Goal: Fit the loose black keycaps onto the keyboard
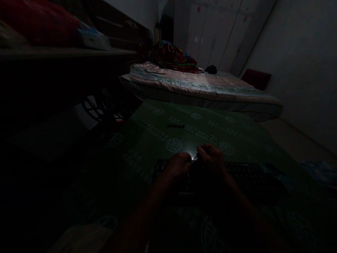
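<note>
A black keyboard (244,172) lies on the green table (142,140), dim in the low light. Over its left part, my left hand (179,164) is closed, with a small dark piece at its fingertips. My right hand (210,154) is pinched just to the right of it, and a thin dark thing like a wire or tool shows between the two hands. What exactly each hand holds is too dark to name. Beyond the hands, several small black keycaps (176,126) stand in a short row on the table.
Behind the table is a bed (210,84) with a colourful blanket (173,58). A shelf (65,52) bears a red bag (42,24) at the upper left. Bluish cloth (279,175) lies at the keyboard's right end. A spoked wheel (93,108) stands left of the table.
</note>
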The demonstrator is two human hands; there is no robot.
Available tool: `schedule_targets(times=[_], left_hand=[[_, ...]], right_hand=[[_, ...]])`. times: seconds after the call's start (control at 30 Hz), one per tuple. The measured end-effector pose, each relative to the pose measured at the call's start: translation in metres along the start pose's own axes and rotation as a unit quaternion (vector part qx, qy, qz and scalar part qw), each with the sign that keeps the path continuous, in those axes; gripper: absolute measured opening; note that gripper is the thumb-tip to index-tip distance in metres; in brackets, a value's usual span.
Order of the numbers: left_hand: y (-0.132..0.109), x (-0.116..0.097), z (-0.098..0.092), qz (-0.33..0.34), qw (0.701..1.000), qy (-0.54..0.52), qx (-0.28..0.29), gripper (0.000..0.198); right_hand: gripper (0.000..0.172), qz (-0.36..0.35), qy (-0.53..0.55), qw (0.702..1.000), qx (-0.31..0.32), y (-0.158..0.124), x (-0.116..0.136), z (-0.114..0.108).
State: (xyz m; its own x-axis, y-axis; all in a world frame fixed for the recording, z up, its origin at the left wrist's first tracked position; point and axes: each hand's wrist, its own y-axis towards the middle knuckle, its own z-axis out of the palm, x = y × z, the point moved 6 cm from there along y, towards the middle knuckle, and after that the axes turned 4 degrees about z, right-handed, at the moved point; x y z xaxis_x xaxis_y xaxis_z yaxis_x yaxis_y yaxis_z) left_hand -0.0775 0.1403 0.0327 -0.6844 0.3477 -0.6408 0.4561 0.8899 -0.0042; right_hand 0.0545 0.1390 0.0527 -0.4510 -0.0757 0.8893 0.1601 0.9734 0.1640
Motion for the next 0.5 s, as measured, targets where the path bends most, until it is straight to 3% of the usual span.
schedule_targets(times=[0.5], left_hand=[[0.001, 0.0023, 0.001, -0.004, 1.0, 0.011, -0.002, 0.013]], right_hand=[[0.024, -0.046, -0.073, 0.995, -0.051, -0.0058, 0.0016, 0.0041]])
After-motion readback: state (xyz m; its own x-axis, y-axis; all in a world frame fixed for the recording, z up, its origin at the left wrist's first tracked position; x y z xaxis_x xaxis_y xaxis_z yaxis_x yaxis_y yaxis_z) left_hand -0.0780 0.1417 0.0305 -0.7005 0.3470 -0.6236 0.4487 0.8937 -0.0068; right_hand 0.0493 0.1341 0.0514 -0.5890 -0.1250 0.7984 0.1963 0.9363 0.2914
